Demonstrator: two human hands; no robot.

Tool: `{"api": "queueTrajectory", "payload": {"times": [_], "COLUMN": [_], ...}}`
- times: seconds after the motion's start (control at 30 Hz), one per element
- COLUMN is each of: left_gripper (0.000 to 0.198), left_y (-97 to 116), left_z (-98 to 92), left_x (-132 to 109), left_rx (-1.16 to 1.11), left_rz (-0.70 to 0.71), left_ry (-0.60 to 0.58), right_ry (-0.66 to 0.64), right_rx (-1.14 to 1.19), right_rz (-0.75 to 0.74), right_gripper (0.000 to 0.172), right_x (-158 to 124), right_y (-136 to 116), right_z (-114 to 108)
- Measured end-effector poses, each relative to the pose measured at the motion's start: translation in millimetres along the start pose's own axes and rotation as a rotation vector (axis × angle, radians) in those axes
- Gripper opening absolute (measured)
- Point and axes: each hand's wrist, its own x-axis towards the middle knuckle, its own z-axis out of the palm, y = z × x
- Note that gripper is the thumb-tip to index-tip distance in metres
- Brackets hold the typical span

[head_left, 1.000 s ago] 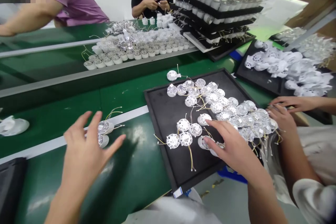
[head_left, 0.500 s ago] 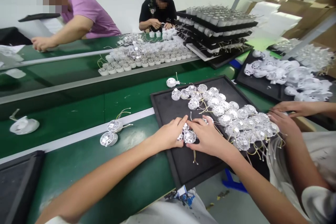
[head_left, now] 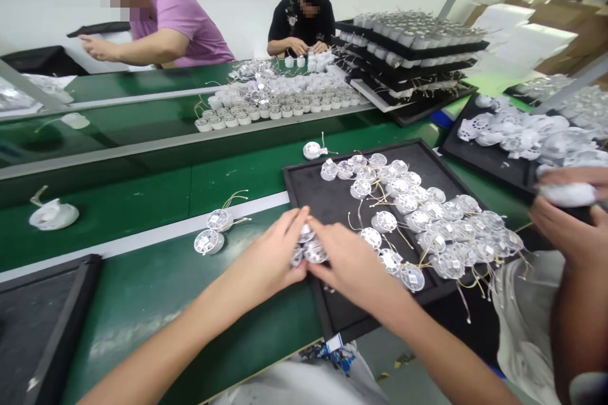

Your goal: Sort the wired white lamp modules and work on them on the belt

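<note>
A cluster of several round white wired parts [head_left: 314, 252] sits between my two hands, over the left edge of a black tray [head_left: 335, 310]. From the left, my left hand [head_left: 279, 247] presses on the cluster, fingers bent and fingertips near those of the other hand. My right hand [head_left: 349, 262] closes on the same parts from the right; its fingers hide some of them. Just right of it on the tray lie more such round parts [head_left: 384, 221], with thin yellowish wires. Rows of them [head_left: 430, 212] cover the tray's right half.
Two round parts [head_left: 209, 242] lie on the green table [head_left: 156, 304] to the left. Another black tray [head_left: 42, 323] is at lower left. A co-worker's hands [head_left: 565, 215] hold a white piece at right. Stacked loaded trays [head_left: 408, 44] stand at the back, near two people.
Both my hands have moved left with the cluster, uncovering round parts on the tray. The co-worker's hands at right have moved right and now show a white piece. The view has shifted slightly.
</note>
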Motion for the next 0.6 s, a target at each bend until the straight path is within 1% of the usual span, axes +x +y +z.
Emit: {"api": "queueTrajectory", "payload": {"times": [0.03,0.1,0.17,0.2,0.23,0.27,0.3,0.37,0.4,0.47,0.5,0.53,0.6], "left_gripper": [0.094,0.086,0.083,0.081,0.079,0.078,0.077,0.078,0.081,0.086,0.086,0.086,0.079], "left_y": [-9.5,-33.7,-60.3,-72.2,-81.9,-88.8,-92.5,-90.4,-85.2,-69.5,-60.5,-51.8,-38.4], "left_z": [0.5,7.6,19.3,25.1,29.7,32.5,33.5,30.5,27.6,22.6,21.6,21.8,26.1], "left_x": [-18.9,-53.6,-79.2,-87.5,-92.8,-95.6,-96.1,-92.0,-88.2,-78.7,-73.8,-69.2,-62.8], "left_rx": [0.02,0.048,0.041,0.031,0.023,0.023,0.037,0.117,0.176,0.295,0.34,0.373,0.416], "left_rz": [-0.046,-0.146,-0.217,-0.245,-0.264,-0.277,-0.286,-0.269,-0.235,-0.135,-0.079,-0.027,0.044], "left_ry": [0.006,0.019,0.007,-0.008,-0.025,-0.037,-0.042,-0.011,0.034,0.16,0.215,0.249,0.246], "right_ry": [-0.016,-0.029,-0.023,-0.019,-0.015,-0.011,-0.002,0.058,0.118,0.31,0.377,0.393,0.362], "right_rx": [0.018,0.049,0.042,0.038,0.038,0.05,0.073,0.136,0.158,0.117,0.042,-0.042,-0.168], "right_rz": [-0.012,-0.056,-0.046,-0.038,-0.038,-0.048,-0.056,-0.03,0.048,0.271,0.387,0.478,0.536], "right_gripper": [0.069,0.071,0.066,0.065,0.065,0.068,0.073,0.081,0.077,0.066,0.066,0.07,0.078], "right_x": [3.9,14.1,24.7,28.4,29.8,28.1,22.7,0.3,-15.7,-52.9,-71.7,-89.1,-116.3], "right_y": [-16.4,-46.1,-66.6,-72.1,-74.0,-72.5,-67.5,-48.6,-35.4,-4.1,12.6,28.9,57.6], "right_z": [12.4,42.4,69.6,77.8,80.6,77.4,68.8,40.2,24.1,-1.9,-9.1,-11.5,-3.6]}}
